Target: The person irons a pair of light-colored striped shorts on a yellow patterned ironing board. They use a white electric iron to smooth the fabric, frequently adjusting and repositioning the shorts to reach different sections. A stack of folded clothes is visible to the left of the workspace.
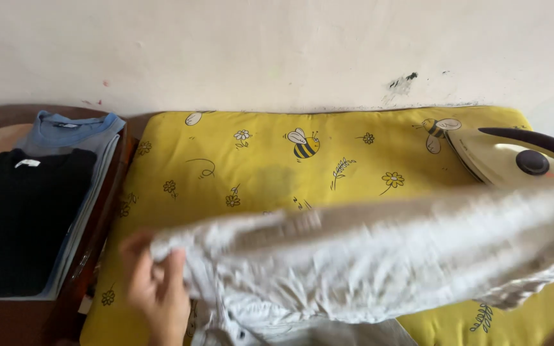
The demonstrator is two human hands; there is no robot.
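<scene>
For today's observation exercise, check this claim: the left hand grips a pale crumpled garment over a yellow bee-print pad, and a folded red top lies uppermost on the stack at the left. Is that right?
Not quite. The head view shows the uppermost folded top on the stack is black, not red, with a blue one under it. The rest holds: the left hand grips the pale crumpled garment over the yellow bee-print pad.

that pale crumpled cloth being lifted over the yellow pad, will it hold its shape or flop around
Probably floppy: the pale garment sags and wrinkles across the yellow pad rather than holding a line. It looks light, since the left hand lifts one bunched end alone. Its motion blur hints it swings easily, so it might brush the iron.
</scene>
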